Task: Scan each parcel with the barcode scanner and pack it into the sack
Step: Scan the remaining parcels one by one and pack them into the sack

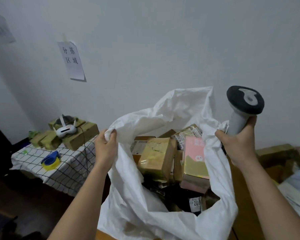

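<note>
I have the sack (163, 213) spread between both hands, its mouth gaping toward me and its long axis running from 6 o'clock up to 12. My left hand (106, 144) pinches the rim at 9 o'clock. My right hand (237, 142) clamps the scanner (241, 108) upright and, it seems, bunches the rim at 3. Parcels (171, 158) lie packed between and below my hands. More boxes (280, 156) wait at 3, so my right hand is nearer them.

Dim, cool indoor light; soft shadows on wall (145, 40); wide-angle bending at edges; slight overall blur.
</note>
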The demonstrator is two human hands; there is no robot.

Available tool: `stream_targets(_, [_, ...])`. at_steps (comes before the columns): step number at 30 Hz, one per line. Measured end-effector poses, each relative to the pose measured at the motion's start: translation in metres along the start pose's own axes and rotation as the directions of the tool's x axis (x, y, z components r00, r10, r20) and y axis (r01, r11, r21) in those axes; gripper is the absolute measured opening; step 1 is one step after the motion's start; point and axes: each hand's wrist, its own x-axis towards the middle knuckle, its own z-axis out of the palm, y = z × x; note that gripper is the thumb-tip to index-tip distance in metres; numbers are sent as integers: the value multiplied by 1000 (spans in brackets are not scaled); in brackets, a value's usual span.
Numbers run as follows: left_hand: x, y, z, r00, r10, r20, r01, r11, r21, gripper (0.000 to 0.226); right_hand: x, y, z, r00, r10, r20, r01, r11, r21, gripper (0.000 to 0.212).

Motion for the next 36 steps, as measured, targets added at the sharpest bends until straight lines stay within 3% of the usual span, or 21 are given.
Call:
stream_targets(5, [8, 3, 26, 997, 13, 72, -8, 997, -72, 8, 0, 4, 5, 998, 36, -60, -38, 999, -39, 67])
stream_targets(7, [9, 2, 30, 987, 1, 161, 29, 983, -182, 25, 0, 6, 6, 996, 53, -78, -56, 997, -43, 65])
stream_targets(11, [13, 0, 39, 971, 67, 230, -48, 995, -88, 66, -1, 8, 7, 995, 57, -77, -59, 998, -33, 75])
stream_targets(13, [15, -2, 44, 974, 54, 219, -39, 997, -74, 58, 0, 7, 8, 998, 55, -43, -56, 998, -29, 81])
stream_targets(17, [15, -1, 52, 982, 77, 170, -68, 996, -58, 5, 7, 10, 10, 998, 56, -25, -58, 997, -51, 70])
stream_targets(20, [17, 2, 54, 972, 170, 164, -179, 983, 41, 6, 14, 18, 10, 996, 80, -27, -82, 995, -51, 67])
stream_targets(24, [16, -3, 57, 936, 99, 338, -161, 974, 160, 33, 18, 24, 11, 993, 119, -27, -120, 991, -58, 60])
stream_targets(26, [17, -8, 61, 921, 121, 370, -214, 951, 221, 16, 21, 24, 11, 992, 120, -26, -122, 991, -59, 57])
stream_targets(28, [18, -14, 66, 935, 151, 322, -245, 930, 276, 36, 23, 26, 11, 992, 122, -15, -123, 991, -54, 62])
stream_targets(32, [29, 24, 79, 976, 177, 127, -200, 960, 195, 39, 42, -2, 12, 994, 102, -29, -102, 995, 2, 75])
stream_targets(36, [64, 115, 87, 950, 309, -51, -311, 950, -28, 41, 101, -80, 9, 975, -148, -166, 161, 985, 64, 71])
